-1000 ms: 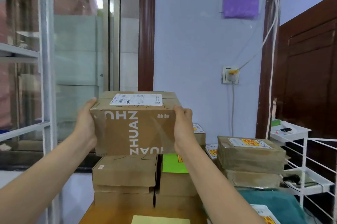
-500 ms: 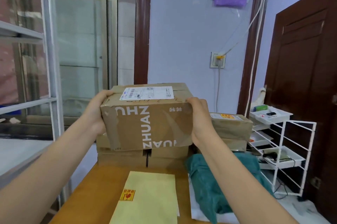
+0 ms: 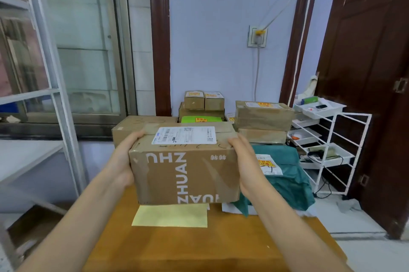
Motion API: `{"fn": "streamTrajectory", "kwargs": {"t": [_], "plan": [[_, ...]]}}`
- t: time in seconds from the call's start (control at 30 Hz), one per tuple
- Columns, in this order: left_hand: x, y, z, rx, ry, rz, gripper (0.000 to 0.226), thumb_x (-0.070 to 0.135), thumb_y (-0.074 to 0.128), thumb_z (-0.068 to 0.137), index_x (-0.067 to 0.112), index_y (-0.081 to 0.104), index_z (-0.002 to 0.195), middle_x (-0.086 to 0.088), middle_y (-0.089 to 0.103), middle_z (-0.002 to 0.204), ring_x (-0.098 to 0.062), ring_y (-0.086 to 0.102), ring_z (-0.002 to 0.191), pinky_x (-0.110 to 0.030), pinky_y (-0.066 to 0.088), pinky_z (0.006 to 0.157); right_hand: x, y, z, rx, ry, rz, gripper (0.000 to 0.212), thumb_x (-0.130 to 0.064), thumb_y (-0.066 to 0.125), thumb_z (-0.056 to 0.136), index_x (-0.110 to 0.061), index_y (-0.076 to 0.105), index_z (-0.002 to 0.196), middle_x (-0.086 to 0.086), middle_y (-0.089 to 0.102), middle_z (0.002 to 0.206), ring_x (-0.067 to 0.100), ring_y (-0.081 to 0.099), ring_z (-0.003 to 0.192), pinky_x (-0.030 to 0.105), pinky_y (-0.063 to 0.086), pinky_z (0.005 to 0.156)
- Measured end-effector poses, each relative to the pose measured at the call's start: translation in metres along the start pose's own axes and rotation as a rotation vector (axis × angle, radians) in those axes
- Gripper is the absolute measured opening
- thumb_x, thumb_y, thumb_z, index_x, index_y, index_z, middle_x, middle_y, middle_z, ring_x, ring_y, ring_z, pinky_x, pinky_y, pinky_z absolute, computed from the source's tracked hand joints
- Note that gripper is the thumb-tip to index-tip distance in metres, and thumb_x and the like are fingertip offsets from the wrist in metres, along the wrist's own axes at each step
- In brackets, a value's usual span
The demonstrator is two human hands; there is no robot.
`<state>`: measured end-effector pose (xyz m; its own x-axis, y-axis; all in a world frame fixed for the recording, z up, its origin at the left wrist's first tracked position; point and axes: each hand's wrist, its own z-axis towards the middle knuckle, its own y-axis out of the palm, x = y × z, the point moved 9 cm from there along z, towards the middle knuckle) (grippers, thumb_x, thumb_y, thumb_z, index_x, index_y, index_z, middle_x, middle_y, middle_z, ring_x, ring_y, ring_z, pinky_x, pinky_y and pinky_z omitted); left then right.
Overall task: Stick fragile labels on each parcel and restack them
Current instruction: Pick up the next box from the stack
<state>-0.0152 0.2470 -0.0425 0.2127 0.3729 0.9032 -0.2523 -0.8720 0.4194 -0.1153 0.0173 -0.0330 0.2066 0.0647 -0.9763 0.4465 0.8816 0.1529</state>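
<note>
Lilac-walled room, head view: wooden table across the lower half, window at 10 o'clock, dark door at 3 o'clock. Item in hand: brown cardboard parcel, held just above the table at centre, over the far edge of a yellow label sheet; white shipping label on top, no fragile sticker visible on it. Left hand grips the left end, right hand the right end, fingers of both curled round the far top corners, palms flat to the sides. Handling, judged: rigid, taped, moderate weight; taped faces probably slick, so end grips suit it. Behind, at 12 o'clock: stacked parcels, several already bearing orange-yellow stickers, and a green parcel. At 2 o'clock: teal mailer bag, stickered. At 3 o'clock: white wire rack; its trays hold small items and cables, too small to identify.
</note>
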Motion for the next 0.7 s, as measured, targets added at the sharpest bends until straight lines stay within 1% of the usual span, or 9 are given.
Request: {"fn": "streamTrajectory", "kwargs": {"t": [0.07, 0.1, 0.17, 0.23, 0.3, 0.37, 0.5, 0.57, 0.7], "plan": [[-0.018, -0.007, -0.002, 0.007, -0.018, -0.009, 0.029, 0.038, 0.058, 0.089, 0.014, 0.068, 0.101, -0.011, 0.074, 0.088, -0.023, 0.070, 0.065, -0.036, 0.053, 0.067, 0.015, -0.003, -0.006, -0.030, 0.014, 0.010, 0.034, -0.031, 0.049, 0.092, -0.029, 0.056, 0.125, 0.001, 0.066, 0.115, 0.020, 0.065, 0.100, 0.035, 0.051, 0.079], [-0.027, -0.011, -0.003, 0.008, -0.026, -0.019, 0.028, 0.037, 0.056, 0.090, 0.013, 0.068, 0.100, -0.011, 0.074, 0.087, -0.023, 0.070, 0.065, -0.037, 0.052, 0.070, 0.024, -0.006, -0.009, -0.032, 0.032, 0.006, 0.034, -0.027, 0.046, 0.094, -0.028, 0.055, 0.127, 0.001, 0.067, 0.113, 0.019, 0.066, 0.098, 0.035, 0.051, 0.080], [-0.047, -0.017, -0.005, 0.016, -0.054, -0.038, 0.029, 0.036, 0.054, 0.092, 0.012, 0.068, 0.099, -0.013, 0.074, 0.087, -0.024, 0.070, 0.067, -0.038, 0.051, 0.073, 0.042, -0.009, -0.012, -0.025, 0.071, 0.001, 0.037, -0.026, 0.045, 0.095, -0.029, 0.052, 0.131, 0.001, 0.067, 0.115, 0.020, 0.066, 0.100, 0.040, 0.052, 0.087], [-0.066, -0.024, -0.004, 0.016, -0.091, -0.066, 0.034, 0.037, 0.055, 0.092, 0.011, 0.066, 0.110, -0.016, 0.072, 0.099, -0.029, 0.069, 0.082, -0.041, 0.051, 0.080, 0.059, -0.012, -0.015, -0.011, 0.107, -0.013, 0.038, -0.026, 0.044, 0.096, -0.030, 0.049, 0.133, 0.001, 0.066, 0.116, 0.021, 0.065, 0.102, 0.040, 0.052, 0.087], [-0.083, -0.034, 0.002, 0.045, -0.117, -0.085, 0.044, 0.037, 0.059, 0.089, 0.010, 0.058, 0.124, -0.019, 0.068, 0.112, -0.036, 0.064, 0.104, -0.045, 0.050, 0.086, 0.073, -0.017, -0.018, 0.012, 0.148, -0.009, 0.037, -0.025, 0.044, 0.096, -0.029, 0.049, 0.133, 0.002, 0.067, 0.114, 0.022, 0.065, 0.100, 0.036, 0.052, 0.080], [-0.097, -0.041, 0.007, 0.065, -0.130, -0.081, 0.051, 0.037, 0.062, 0.087, 0.012, 0.052, 0.130, -0.019, 0.066, 0.116, -0.038, 0.060, 0.112, -0.047, 0.051, 0.085, 0.088, -0.023, -0.020, 0.037, 0.189, -0.003, 0.035, -0.022, 0.043, 0.096, -0.028, 0.050, 0.131, 0.005, 0.068, 0.111, 0.022, 0.066, 0.096, 0.034, 0.051, 0.075], [-0.121, -0.042, 0.007, 0.060, -0.165, -0.069, 0.065, 0.039, 0.071, 0.071, 0.017, 0.052, 0.130, -0.018, 0.067, 0.115, -0.037, 0.063, 0.106, -0.043, 0.053, 0.078, 0.108, -0.034, -0.028, 0.064, 0.239, -0.027, 0.035, -0.018, 0.043, 0.097, -0.026, 0.049, 0.131, 0.004, 0.067, 0.109, 0.022, 0.065, 0.095, 0.033, 0.050, 0.074], [-0.122, -0.042, 0.007, 0.049, -0.139, -0.049, 0.062, 0.039, 0.069, 0.074, 0.019, 0.050, 0.129, -0.017, 0.067, 0.114, -0.036, 0.063, 0.102, -0.044, 0.052, 0.080, 0.107, -0.037, -0.030, 0.060, 0.230, -0.061, 0.032, -0.017, 0.042, 0.097, -0.030, 0.051, 0.125, 0.001, 0.067, 0.108, 0.020, 0.065, 0.093, 0.031, 0.049, 0.072], [-0.125, -0.044, 0.008, 0.035, -0.126, -0.011, 0.055, 0.038, 0.066, 0.079, 0.021, 0.048, 0.128, -0.017, 0.066, 0.114, -0.036, 0.062, 0.104, -0.046, 0.051, 0.085, 0.102, -0.038, -0.027, 0.040, 0.210, -0.163, 0.032, -0.015, 0.043, 0.097, -0.030, 0.055, 0.122, 0.000, 0.067, 0.109, 0.018, 0.064, 0.097, 0.028, 0.048, 0.072]]}}
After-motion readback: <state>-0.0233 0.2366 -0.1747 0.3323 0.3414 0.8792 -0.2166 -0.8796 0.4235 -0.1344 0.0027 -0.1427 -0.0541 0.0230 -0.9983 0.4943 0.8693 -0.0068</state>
